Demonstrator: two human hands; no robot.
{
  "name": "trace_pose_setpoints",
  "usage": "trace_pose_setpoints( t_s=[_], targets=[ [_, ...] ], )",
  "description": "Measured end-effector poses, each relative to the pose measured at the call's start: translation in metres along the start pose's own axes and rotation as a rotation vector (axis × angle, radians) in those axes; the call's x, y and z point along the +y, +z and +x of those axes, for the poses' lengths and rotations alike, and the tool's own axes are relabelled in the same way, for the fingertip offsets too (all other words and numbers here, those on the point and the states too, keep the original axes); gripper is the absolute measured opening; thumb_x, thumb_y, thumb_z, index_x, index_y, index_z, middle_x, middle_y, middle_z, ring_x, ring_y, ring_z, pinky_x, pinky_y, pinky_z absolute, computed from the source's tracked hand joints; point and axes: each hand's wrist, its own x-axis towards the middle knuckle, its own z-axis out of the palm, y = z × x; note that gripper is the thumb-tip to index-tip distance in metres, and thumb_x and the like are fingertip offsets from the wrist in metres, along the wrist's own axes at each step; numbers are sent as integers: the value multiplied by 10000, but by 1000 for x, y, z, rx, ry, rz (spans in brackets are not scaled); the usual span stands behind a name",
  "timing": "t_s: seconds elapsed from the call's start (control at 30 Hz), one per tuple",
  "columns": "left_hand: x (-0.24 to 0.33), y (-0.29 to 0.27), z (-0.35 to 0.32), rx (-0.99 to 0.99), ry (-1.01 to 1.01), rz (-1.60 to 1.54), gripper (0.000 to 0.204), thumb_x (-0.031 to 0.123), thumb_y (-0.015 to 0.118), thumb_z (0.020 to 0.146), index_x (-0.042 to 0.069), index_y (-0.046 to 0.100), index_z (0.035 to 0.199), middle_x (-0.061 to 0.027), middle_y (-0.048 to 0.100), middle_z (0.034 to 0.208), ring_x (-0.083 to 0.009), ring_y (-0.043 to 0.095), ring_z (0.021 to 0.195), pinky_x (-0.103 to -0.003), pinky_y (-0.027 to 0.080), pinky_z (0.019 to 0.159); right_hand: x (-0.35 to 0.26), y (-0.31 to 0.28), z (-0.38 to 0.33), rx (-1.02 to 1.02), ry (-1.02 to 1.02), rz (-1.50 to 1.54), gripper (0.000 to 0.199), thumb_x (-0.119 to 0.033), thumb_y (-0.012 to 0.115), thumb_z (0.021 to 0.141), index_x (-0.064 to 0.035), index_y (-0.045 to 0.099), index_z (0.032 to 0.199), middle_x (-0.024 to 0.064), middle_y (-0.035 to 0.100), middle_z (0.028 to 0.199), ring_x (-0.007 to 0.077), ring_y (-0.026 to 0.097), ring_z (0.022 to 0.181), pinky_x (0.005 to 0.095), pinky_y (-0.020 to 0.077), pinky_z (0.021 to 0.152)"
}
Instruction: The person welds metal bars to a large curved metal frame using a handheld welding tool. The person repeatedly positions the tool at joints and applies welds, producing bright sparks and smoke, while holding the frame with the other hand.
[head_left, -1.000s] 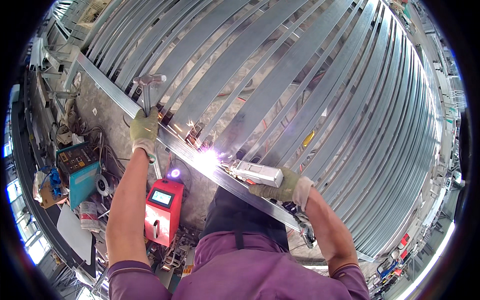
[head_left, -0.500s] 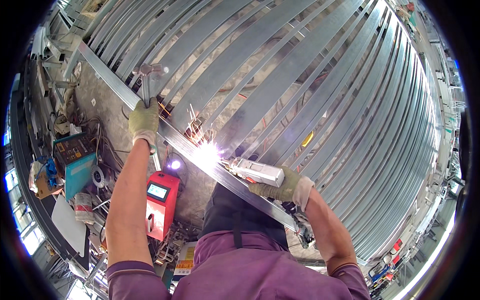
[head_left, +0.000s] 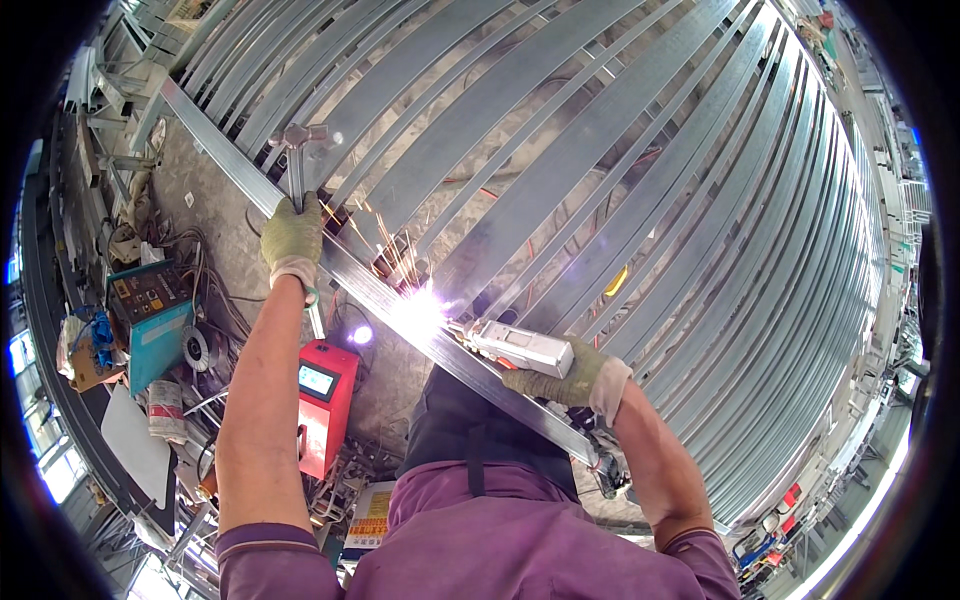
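My gloved left hand [head_left: 291,238] is closed around the handle of a hammer [head_left: 296,160], its head pointing away from me. That hand rests at the long metal edge rail [head_left: 215,145]. In my gloved right hand [head_left: 562,378] is a welding torch [head_left: 522,345] with a boxy silver body. Its tip points left at the rail, where a bright white-violet arc [head_left: 418,312] throws orange sparks up and left. Glare hides the tip and the joint. From the rail, several flat grey metal bars [head_left: 535,205] run away from me to the upper right.
Left of my legs stands a red machine [head_left: 327,410] with a small lit screen. Farther left are a teal machine [head_left: 155,320], a wire spool [head_left: 196,348], tangled cables and a white board [head_left: 135,445]. A yellow object [head_left: 616,280] shows between the bars.
The arc still burns at almost the same place, with longer sparks. My left hand and the hammer have shifted very slightly right. The torch has barely moved.
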Motion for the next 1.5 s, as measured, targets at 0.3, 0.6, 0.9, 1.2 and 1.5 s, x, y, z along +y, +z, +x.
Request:
trace_pose_setpoints(
  t_s=[0.3, 0.6, 0.9, 1.2, 1.5],
  targets=[
    [-1, 1, -1, 23, 6, -23, 605, 617, 593, 1027, 52, 779, 1139, -292, 797, 1073, -527, 751, 1055, -592, 573, 958, 23, 5, 11, -12, -82, 97, 685, -479, 951, 896, -94, 751, 1427, 64, 809, 1333, 156, 739, 1205, 348, 589, 1042],
    [2, -2, -2, 13, 11, -1, 613, 624, 573, 1051, 49, 771, 1127, -291, 797, 1066, -519, 756, 1052, -592, 573, 961, 13, 0, 1, 7, -11, -1, 742, -577, 933, 875, -110, 757, 1425, 96, 814, 1307, 211, 758, 1189, 378, 589, 1030],
    [0, 0, 0, 9, 7, 16, 598, 605, 574, 1048, 46, 763, 1144, -284, 800, 1077, -516, 754, 1069, -590, 575, 967, 9, -2, 0, -12, -58, -119, 778, -695, 849, 897, -136, 753, 1428, 143, 820, 1272, 322, 775, 1174, 428, 592, 994],
    [-2, 2, 2, 19, 7, 25, 607, 618, 574, 1040, 48, 769, 1118, -282, 800, 1065, -515, 757, 1059, -590, 577, 958, 31, 1, 7, 21, -48, -145, 865, -739, 872, 847, -103, 751, 1420, 162, 809, 1281, 347, 759, 1208, 446, 590, 1015],
    [-1, 2, 2, 20, 3, 15, 614, 626, 580, 1036, 48, 766, 1126, -285, 801, 1046, -521, 759, 1044, -591, 581, 952, 40, 1, 5, 47, 25, -116, 994, -767, 912, 775, -40, 718, 1424, 202, 768, 1346, 363, 729, 1279, 448, 585, 1055]
  ],
)
